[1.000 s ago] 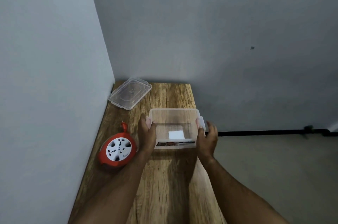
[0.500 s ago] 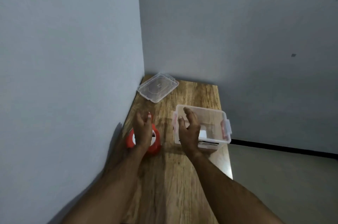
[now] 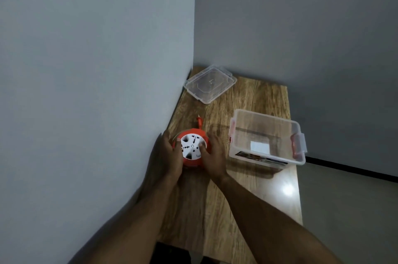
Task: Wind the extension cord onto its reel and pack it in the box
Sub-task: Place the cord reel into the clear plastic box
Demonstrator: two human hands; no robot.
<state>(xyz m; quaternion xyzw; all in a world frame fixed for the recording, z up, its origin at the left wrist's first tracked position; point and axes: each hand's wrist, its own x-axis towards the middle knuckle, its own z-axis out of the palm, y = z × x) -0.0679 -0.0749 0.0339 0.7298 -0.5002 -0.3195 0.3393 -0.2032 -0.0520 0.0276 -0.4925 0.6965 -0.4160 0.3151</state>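
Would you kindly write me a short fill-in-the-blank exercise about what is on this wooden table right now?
1. Both hands, the left hand and the right hand, grip the round orange reel with a white socket face, which is ____ the box.
2. The clear plastic lid lies in the table's far ____ corner.
3. The clear plastic box with red latches stands to the reel's ____.

Missing words: outside; left; right

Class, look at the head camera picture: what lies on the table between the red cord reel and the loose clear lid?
Between the reel and the lid, the head view shows the reel's red plug sticking out, then bare table.
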